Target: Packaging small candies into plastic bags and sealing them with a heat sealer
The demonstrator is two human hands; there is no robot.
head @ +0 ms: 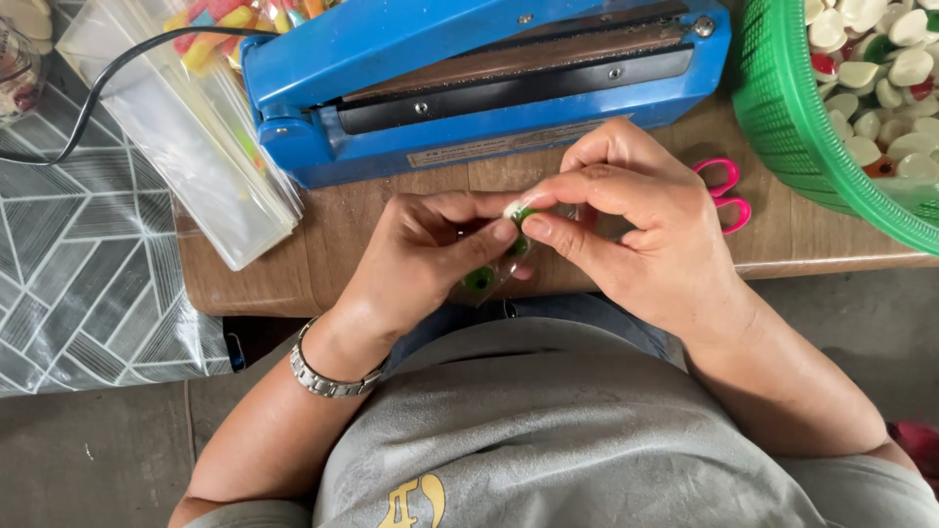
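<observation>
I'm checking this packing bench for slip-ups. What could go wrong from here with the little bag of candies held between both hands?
1. The small clear bag is held over the table edge by the left hand and right hand; a slip may drop the green candies into the lap.
2. The blue heat sealer sits right behind the fingers, so a burn seems possible.

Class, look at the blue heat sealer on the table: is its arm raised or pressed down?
Raised. The blue heat sealer shows a dark gap between arm and base, with nothing lying in it.
</observation>
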